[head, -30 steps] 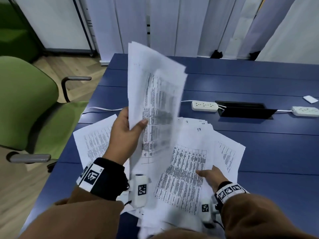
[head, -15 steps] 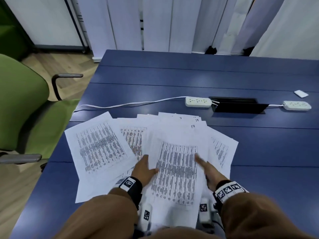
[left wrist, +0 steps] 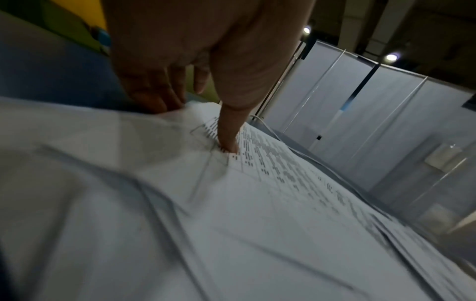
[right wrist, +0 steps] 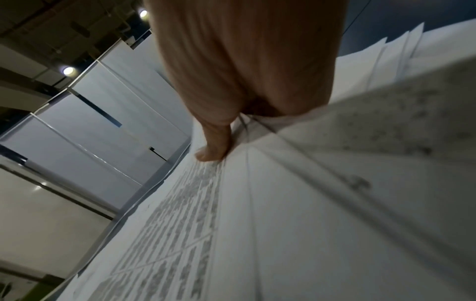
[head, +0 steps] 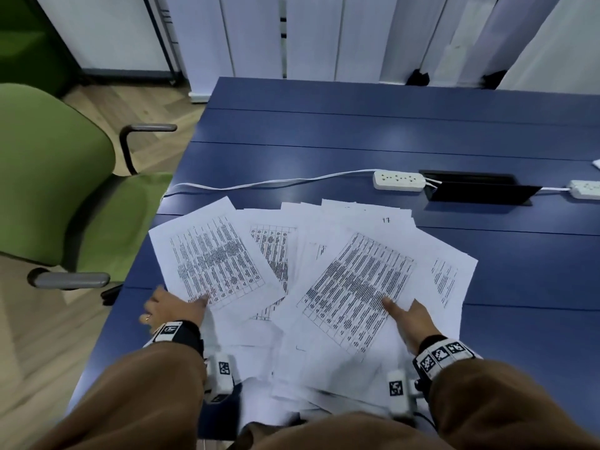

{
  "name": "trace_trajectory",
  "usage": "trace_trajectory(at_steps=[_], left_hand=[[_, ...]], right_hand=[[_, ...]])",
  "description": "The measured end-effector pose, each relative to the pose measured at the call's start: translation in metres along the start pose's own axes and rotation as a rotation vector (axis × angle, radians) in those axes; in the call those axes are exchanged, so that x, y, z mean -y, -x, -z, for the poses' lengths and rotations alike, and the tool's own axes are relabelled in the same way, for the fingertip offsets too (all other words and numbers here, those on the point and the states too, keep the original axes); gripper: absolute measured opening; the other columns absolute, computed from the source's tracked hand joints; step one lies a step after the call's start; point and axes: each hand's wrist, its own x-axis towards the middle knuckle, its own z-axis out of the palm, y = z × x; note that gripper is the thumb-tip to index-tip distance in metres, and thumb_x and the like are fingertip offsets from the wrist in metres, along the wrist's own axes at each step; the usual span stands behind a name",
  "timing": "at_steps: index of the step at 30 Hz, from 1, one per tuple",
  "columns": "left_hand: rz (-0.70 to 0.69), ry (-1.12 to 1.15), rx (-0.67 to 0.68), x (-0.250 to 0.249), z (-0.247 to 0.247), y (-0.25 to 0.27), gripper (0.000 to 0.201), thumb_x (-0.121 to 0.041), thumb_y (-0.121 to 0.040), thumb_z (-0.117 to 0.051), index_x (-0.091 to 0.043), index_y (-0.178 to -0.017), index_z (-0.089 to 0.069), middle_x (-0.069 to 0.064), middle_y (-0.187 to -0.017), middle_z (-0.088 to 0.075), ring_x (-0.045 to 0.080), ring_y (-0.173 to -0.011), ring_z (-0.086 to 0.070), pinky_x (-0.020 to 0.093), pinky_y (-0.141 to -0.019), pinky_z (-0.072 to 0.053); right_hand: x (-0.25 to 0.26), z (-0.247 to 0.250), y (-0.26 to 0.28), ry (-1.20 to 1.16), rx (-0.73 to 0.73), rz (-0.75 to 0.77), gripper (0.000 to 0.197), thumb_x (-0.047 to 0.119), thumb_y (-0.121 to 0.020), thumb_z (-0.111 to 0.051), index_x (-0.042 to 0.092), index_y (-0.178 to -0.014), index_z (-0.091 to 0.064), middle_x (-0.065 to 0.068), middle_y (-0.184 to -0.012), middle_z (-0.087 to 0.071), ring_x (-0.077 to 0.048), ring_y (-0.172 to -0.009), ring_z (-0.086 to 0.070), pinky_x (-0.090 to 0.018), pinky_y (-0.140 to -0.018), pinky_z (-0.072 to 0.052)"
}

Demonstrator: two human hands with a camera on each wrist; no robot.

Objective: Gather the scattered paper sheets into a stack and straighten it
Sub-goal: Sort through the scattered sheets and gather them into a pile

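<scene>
Several printed paper sheets (head: 305, 349) lie fanned and overlapping on the near part of the blue table (head: 357, 125). My left hand (head: 172, 308) is at the near corner of the leftmost sheet (head: 214, 254). Its thumb (left wrist: 226, 130) presses on top and its fingers (left wrist: 154, 95) curl at the sheet's edge. My right hand (head: 407, 316) holds the middle sheet (head: 357, 287), which lies turned at an angle. The thumb (right wrist: 213, 146) lies on the print, and the other fingers are hidden under the sheets to the right.
A green chair (head: 48, 173) with grey armrests stands close to the table's left edge. Two white power strips (head: 398, 180) (head: 584, 190) and their cable lie behind the papers, beside a black cable hatch (head: 477, 191).
A second ago my left hand held a sheaf upright. It has laid the sheaf on the pile and slid left to the outer sheet. The middle sheet has turned clockwise under my right hand.
</scene>
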Motion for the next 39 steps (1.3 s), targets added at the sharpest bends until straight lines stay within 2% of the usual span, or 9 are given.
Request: trace_trajectory(at_steps=[3,7,10,15,20,28,32,35,39], left_hand=[[-0.011,0.276,0.051,-0.007,-0.003,-0.004,0.099,-0.016,-0.070,-0.086,-0.006,-0.147,-0.025,0.026,-0.145,-0.033,0.049,-0.125,-0.042,0.058,-0.101,-0.039],[-0.148,0.460,0.015,-0.019,0.007,-0.002,0.079,-0.003,-0.077,-0.077,-0.006,-0.142,-0.033,0.021,-0.131,-0.056,0.041,-0.117,-0.056,0.048,-0.096,-0.046],[-0.388,0.500,-0.026,-0.051,0.028,0.013,0.030,-0.008,-0.088,-0.064,-0.006,-0.116,-0.056,0.011,-0.109,-0.065,0.031,-0.101,-0.061,0.038,-0.087,-0.046],[-0.657,0.578,0.018,-0.107,0.064,0.053,0.028,-0.008,-0.094,-0.057,-0.007,-0.123,-0.060,0.003,-0.107,-0.061,0.019,-0.100,-0.056,0.013,-0.077,-0.032],[-0.844,0.658,-0.081,-0.132,0.085,0.070,0.005,-0.015,-0.096,-0.053,-0.015,-0.099,-0.058,0.000,-0.085,-0.062,0.021,-0.081,-0.056,0.025,-0.068,-0.036],[-0.831,1.068,0.238,-0.152,0.079,0.092,0.017,-0.010,-0.094,-0.056,-0.025,-0.100,-0.056,-0.005,-0.100,-0.069,0.009,-0.091,-0.064,0.031,-0.089,-0.053],[-0.699,0.814,0.389,-0.131,0.022,0.098,0.014,-0.024,-0.091,-0.060,-0.032,-0.102,-0.061,0.006,-0.107,-0.070,0.026,-0.099,-0.066,0.051,-0.092,-0.051],[-0.668,0.563,0.451,-0.112,-0.015,0.112,0.035,-0.020,-0.097,-0.054,-0.015,-0.132,-0.051,0.005,-0.133,-0.058,0.025,-0.122,-0.054,0.043,-0.104,-0.044],[-0.623,0.302,0.605,-0.093,-0.045,0.134,0.047,-0.017,-0.100,-0.048,-0.012,-0.145,-0.035,0.004,-0.140,-0.046,0.018,-0.122,-0.047,0.024,-0.095,-0.035]], right_hand=[[-0.004,-0.004,-0.003,0.075,0.019,-0.026,0.072,0.015,-0.083,-0.073,-0.002,-0.142,-0.034,-0.010,-0.136,-0.050,-0.032,-0.123,-0.050,-0.036,-0.100,-0.039],[-0.003,-0.006,-0.008,0.139,0.031,-0.116,0.087,0.004,-0.079,-0.074,0.004,-0.148,-0.022,-0.019,-0.143,-0.045,-0.024,-0.088,-0.061,-0.034,-0.072,-0.051],[-0.002,-0.007,-0.010,0.203,0.043,-0.109,0.077,-0.007,-0.085,-0.063,0.002,-0.149,-0.021,-0.019,-0.149,-0.037,-0.034,-0.128,-0.045,-0.038,-0.104,-0.037],[-0.004,-0.010,-0.012,0.269,0.034,-0.149,0.070,-0.010,-0.084,-0.062,0.003,-0.145,-0.030,-0.018,-0.144,-0.044,-0.033,-0.131,-0.043,-0.034,-0.106,-0.033],[0.000,-0.007,-0.010,0.285,0.045,-0.170,0.068,-0.006,-0.087,-0.061,0.004,-0.146,-0.028,-0.017,-0.145,-0.042,-0.032,-0.134,-0.040,-0.037,-0.109,-0.030],[0.008,-0.001,-0.011,0.148,0.112,-0.220,0.077,-0.006,-0.084,-0.063,0.002,-0.148,-0.021,-0.016,-0.150,-0.035,-0.034,-0.138,-0.033,-0.040,-0.114,-0.024],[-0.019,0.011,-0.032,-0.160,0.157,-0.262,0.080,0.029,-0.086,-0.070,0.007,-0.148,-0.025,0.000,-0.147,-0.034,-0.030,-0.141,-0.031,-0.039,-0.115,-0.022],[-0.033,0.020,-0.044,-0.243,0.181,-0.248,0.097,0.084,-0.073,-0.044,0.023,-0.148,-0.032,-0.001,-0.151,-0.038,-0.023,-0.141,-0.033,-0.048,-0.119,-0.016],[-0.004,0.017,-0.026,-0.231,0.257,-0.282,0.108,0.098,-0.061,-0.023,0.038,-0.150,-0.018,0.009,-0.157,-0.018,-0.015,-0.146,-0.017,-0.049,-0.121,-0.004]])
